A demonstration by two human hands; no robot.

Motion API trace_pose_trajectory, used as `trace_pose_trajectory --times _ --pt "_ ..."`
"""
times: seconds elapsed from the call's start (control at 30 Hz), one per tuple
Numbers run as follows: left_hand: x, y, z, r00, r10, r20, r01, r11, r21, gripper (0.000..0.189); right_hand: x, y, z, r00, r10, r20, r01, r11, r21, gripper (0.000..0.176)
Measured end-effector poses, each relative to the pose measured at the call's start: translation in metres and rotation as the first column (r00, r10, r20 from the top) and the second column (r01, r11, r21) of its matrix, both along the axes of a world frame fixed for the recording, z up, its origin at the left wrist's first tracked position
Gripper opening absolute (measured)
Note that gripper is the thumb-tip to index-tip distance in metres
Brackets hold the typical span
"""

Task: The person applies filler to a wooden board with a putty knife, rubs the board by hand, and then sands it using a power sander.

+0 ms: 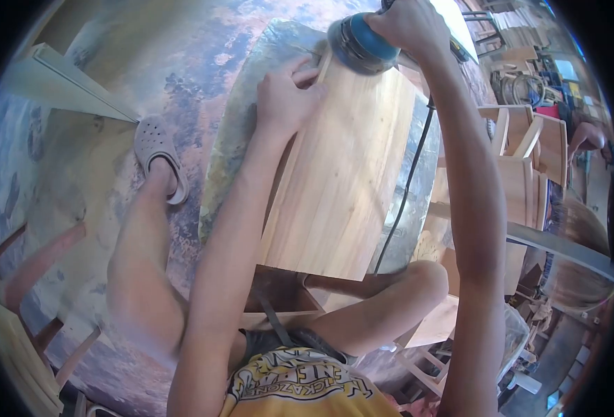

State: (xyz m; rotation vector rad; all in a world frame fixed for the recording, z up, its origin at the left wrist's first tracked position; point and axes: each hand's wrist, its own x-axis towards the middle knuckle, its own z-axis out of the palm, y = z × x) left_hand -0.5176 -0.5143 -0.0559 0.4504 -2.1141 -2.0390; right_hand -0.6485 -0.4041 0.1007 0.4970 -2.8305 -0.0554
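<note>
A pale wooden panel lies lengthwise in front of me, its near end just above my lap. My right hand is wrapped round a teal power sander, which rests on the panel's far end. My left hand grips the panel's left edge near that end, fingers curled and partly hidden. A dark cord runs down along the panel's right side. Under the panel's near end an open wooden box or drawer shows between my legs.
A worn sheet lies beneath the panel on the stained floor. Wooden furniture frames stand at right, with a person beyond them. A wooden chair is at left, and an upright board stands near my foot.
</note>
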Motion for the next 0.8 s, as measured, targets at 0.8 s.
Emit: trace_pose_trajectory --times 0.8 --pt "-0.119 0.006 -0.025 0.983 0.003 -0.181 -0.04 0.979 -0.202 0.064 -0.026 0.096 0.006 0.981 -0.163 0.107 0.168 0.985 -0.035 0.04"
